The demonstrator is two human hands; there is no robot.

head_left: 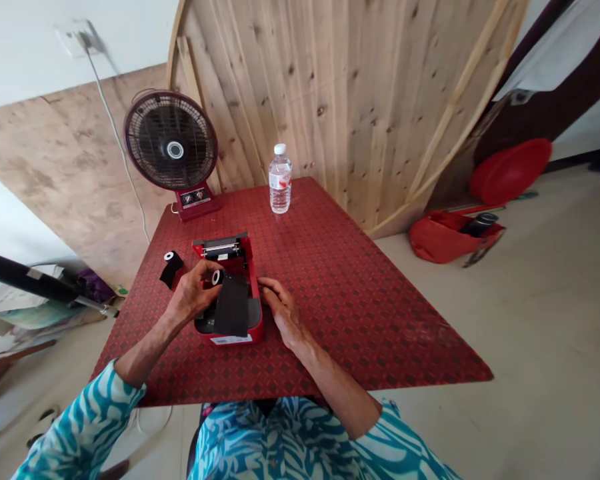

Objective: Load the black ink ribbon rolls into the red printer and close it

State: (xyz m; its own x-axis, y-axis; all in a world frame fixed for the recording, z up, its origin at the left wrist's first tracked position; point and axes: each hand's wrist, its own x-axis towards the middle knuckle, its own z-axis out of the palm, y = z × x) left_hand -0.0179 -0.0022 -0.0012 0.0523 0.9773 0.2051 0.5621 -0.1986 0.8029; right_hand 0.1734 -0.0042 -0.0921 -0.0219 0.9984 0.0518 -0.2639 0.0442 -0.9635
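A red and black thermal printer (257,327) stands on the table with its lid (223,248) raised at the back. My left hand (194,291) reaches over its left side, thumb and fingers closed on a roll of black paper (217,277) with a white core. The roll is in or just above the printer's bay; how far down it sits I cannot tell. Its loose black strip (233,308) hangs toward me over the printer's front. Against the printer's right side lies my right hand (286,313), fingers stretched out and touching it, holding nothing.
Left of the printer is a second black paper roll (171,267), partly unwound. A dark red fan (173,150) and a water bottle (280,183) stand at the back of the red patterned table (360,313). A red bag (440,237) lies on the floor at right.
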